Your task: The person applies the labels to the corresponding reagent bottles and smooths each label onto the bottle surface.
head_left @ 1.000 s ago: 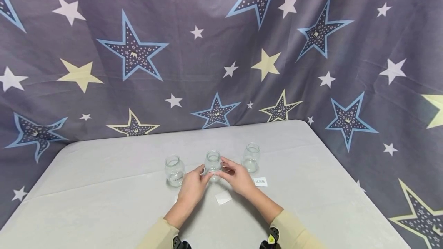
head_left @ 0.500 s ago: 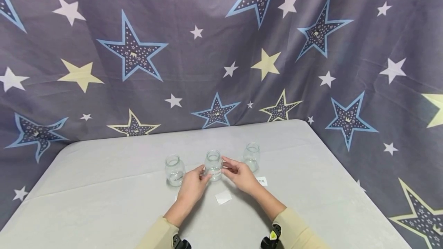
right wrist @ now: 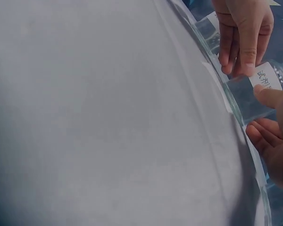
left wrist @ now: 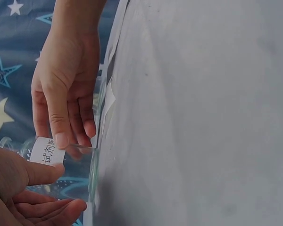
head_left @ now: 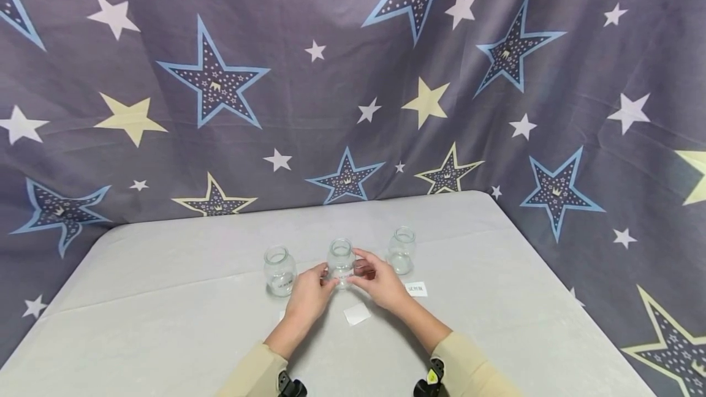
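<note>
A glass reagent bottle (head_left: 341, 260) stands on pale tablecloth (head_left: 165, 329) between two matching bottles (head_left: 278, 269), my left hand (head_left: 309, 294) and right hand (head_left: 382, 287) cupping it, fingers half-curled, thumbs pressing its label (left wrist: 45, 153); likely slick, fragile, best held around the belly.

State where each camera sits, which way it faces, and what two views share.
Head: on the person's head, facing forward and down over the table at the middle jar; left hand, right hand and sleeves show.
Left wrist: on that wrist, facing the same jar; both hands show.
Right wrist: on that wrist, facing it too; both hands show.
Both wrist views share the jar's white label.
</note>
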A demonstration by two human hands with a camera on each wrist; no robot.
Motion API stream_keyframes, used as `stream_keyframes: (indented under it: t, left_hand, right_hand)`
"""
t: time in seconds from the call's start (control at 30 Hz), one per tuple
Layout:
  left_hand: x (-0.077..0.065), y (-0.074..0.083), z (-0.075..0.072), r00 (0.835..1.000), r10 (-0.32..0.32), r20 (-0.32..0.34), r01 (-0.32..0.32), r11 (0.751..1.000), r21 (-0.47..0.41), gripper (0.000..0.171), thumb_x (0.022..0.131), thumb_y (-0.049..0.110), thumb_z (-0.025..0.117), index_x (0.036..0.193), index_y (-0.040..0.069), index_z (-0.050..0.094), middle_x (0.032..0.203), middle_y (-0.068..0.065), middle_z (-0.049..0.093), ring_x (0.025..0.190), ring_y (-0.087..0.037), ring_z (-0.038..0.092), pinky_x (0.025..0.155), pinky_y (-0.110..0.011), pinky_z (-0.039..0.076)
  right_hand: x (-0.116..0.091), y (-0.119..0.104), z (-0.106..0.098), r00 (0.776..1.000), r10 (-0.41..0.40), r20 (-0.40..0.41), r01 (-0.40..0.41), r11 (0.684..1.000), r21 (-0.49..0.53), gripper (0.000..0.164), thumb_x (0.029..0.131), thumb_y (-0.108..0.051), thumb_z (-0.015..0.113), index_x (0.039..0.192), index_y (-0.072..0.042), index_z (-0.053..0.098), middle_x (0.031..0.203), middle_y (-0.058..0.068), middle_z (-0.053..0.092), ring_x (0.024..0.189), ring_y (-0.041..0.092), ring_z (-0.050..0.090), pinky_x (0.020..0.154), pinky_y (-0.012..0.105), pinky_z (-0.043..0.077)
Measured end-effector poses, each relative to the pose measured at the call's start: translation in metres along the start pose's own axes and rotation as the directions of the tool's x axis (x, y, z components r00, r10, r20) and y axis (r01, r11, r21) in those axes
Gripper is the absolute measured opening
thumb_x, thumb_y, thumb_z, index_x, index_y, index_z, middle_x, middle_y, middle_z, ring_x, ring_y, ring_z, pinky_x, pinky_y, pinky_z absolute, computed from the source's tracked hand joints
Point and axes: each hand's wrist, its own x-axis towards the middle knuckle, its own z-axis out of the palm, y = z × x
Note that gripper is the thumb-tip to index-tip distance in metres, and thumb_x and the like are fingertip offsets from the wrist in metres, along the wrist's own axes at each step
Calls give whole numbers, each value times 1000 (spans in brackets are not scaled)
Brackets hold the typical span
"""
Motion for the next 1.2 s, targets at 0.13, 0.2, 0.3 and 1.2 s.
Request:
stream_keyframes:
  t: [0.13, 0.2, 0.3, 1.2]
  left_hand:
    - [-1, 1, 1, 1000, -1, 3, 1, 1000, 15, 42, 85, 18, 67, 119, -7, 58, 106, -20, 68, 94, -31, 66, 79, -40, 54]
    - [-2, 2, 1, 1000, -5, 8, 5, 1000, 22, 43, 86, 18, 66, 120, -7, 57, 107, -20, 67, 96, -32, 66, 80, -41, 53]
    - [-2, 2, 1, 1000, -9, 18, 8, 999, 35, 43, 87, 18, 63, 121, -7, 56, 110, -21, 66, 99, -33, 65, 82, -41, 53]
    - [-22, 33, 10, 976, 111, 188, -103, 993, -54, 16, 84, 24, 67, 87, 8, 68, 78, -1, 66, 71, -11, 58, 63, -25, 47]
  right_hand:
    - [0, 2, -3, 1000, -20, 18, 20, 1000, -6, 53, 82, -7, 69, 131, -1, 51, 104, 19, 68, 91, 31, 66, 79, 32, 53]
    - [0, 3, -4, 999, -25, 23, 26, 1000, -7, 52, 82, -6, 68, 131, -1, 51, 106, 19, 68, 93, 31, 67, 79, 31, 53]
    - [0, 3, -5, 1000, -17, 26, 18, 1000, -13, 51, 83, -8, 67, 131, -3, 51, 107, 18, 68, 95, 30, 67, 81, 28, 53]
    - [-39, -6, -86, 987, 25, 156, 23, 955, -296, 8, 85, -18, 67, 89, -11, 69, 85, 0, 68, 71, 4, 57, 63, 19, 47]
